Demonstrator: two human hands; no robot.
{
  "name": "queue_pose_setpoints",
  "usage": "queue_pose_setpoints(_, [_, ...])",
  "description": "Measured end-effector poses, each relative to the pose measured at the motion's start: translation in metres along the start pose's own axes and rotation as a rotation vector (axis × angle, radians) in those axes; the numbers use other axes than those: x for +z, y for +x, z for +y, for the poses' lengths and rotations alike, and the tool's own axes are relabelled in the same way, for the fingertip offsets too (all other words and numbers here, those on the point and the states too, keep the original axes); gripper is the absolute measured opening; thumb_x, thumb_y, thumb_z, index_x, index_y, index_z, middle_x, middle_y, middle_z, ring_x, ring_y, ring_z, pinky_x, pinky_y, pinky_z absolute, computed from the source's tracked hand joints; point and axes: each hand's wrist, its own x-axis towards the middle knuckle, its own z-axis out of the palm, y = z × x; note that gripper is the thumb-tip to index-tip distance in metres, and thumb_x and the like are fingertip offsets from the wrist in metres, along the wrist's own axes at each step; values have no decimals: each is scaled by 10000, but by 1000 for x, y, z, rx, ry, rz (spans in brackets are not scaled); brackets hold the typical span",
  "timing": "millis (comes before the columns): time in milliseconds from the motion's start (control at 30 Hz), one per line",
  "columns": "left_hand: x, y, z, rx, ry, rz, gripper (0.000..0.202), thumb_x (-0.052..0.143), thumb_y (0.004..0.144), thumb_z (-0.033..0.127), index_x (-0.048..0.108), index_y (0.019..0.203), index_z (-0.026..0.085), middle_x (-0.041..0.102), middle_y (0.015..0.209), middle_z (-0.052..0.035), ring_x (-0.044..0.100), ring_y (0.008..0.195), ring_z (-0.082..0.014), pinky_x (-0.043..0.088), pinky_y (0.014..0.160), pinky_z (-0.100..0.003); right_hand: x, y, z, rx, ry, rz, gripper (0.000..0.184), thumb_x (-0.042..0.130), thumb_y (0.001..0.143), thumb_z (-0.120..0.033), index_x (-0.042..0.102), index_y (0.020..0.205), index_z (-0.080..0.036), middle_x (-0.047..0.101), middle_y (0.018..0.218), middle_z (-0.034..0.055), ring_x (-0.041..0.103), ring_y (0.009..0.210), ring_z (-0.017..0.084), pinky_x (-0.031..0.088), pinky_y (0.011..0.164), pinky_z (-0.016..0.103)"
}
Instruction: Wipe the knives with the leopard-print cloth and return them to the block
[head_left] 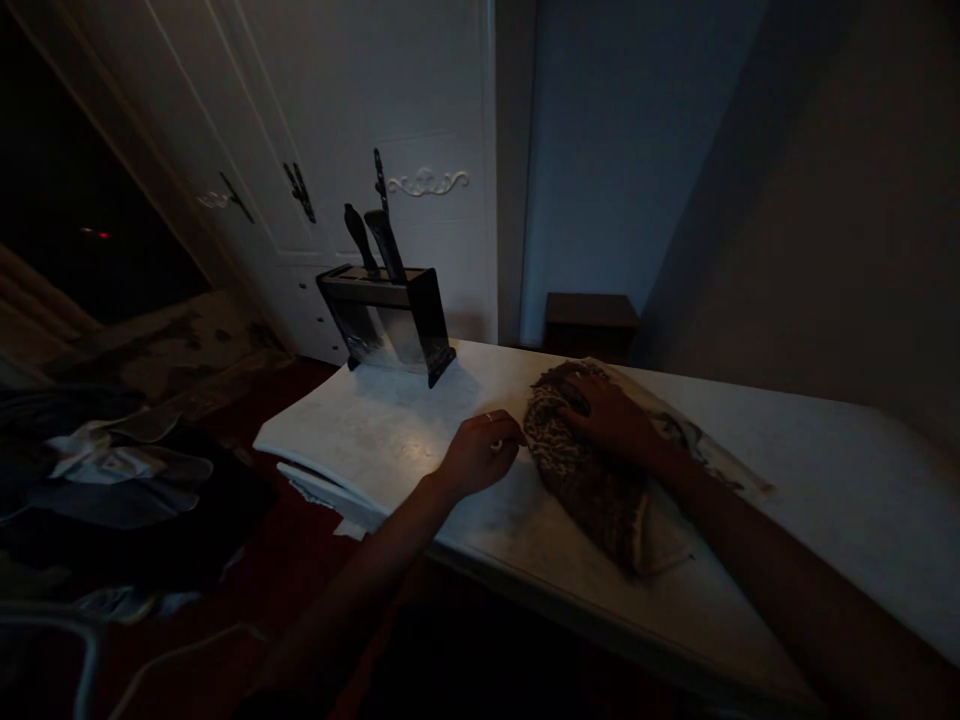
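A leopard-print cloth [589,480] lies folded on the white table [810,480] in a dim room. My right hand [611,415] rests flat on the cloth's far end, fingers stretched out. My left hand [480,450] sits on the table just left of the cloth, fingers curled at the cloth's edge, a ring on one finger. Whether it pinches the fabric is hard to tell in the dark.
A black knife block [390,315] with dark-handled knives stands at the table's far left corner. White wardrobe doors [337,130] rise behind it. A small dark stand [591,320] is by the wall. Crumpled clothes [112,470] lie on the left.
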Motion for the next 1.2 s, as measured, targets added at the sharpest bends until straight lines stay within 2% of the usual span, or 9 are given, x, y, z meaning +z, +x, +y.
queue_pose_setpoints(300, [4,-33,43,46,-25,180,221,481,783,16,648,822,157,646,818,-31,625,774,-112,511,700,-233,-32,-14,-36,92,-170,-180,462,468,887,-474,553,1196,-140,587,1169,180,555,1087,320,468,878,426])
queue_pose_setpoints(467, [4,-45,57,62,-34,207,236,480,795,11,651,846,164,652,830,-33,634,771,-109,523,680,-227,-38,-21,-42,138,-204,-216,454,471,872,-513,554,1155,-168,578,1153,176,568,1045,323,493,811,426])
queue_pose_setpoints(700, [6,-79,83,-32,-147,148,255,468,812,21,650,869,189,654,821,-38,635,761,-119,526,631,-231,-23,-28,-65,166,-233,-86,441,462,884,-458,531,1180,-138,545,1196,196,530,1083,344,473,851,456])
queue_pose_setpoints(933, [2,-92,119,-6,-176,94,269,504,791,29,641,904,231,676,804,-31,647,721,-128,538,599,-231,3,-3,-105,118,-148,-9,431,441,892,-428,524,1193,-131,520,1226,195,501,1097,356,452,855,507])
queue_pose_setpoints(1067, [-6,-92,129,22,-111,99,403,513,773,81,686,1014,353,697,792,3,674,695,-153,564,561,-257,10,13,-126,123,-109,-10,435,446,889,-423,525,1195,-124,513,1241,213,485,1121,366,453,848,507])
queue_pose_setpoints(1200, [-23,-101,147,67,-65,122,465,588,762,179,662,1109,480,714,810,23,694,750,-224,590,583,-360,13,23,-136,112,-40,-33,450,441,888,-427,529,1219,-136,508,1278,208,494,1140,362,446,877,521])
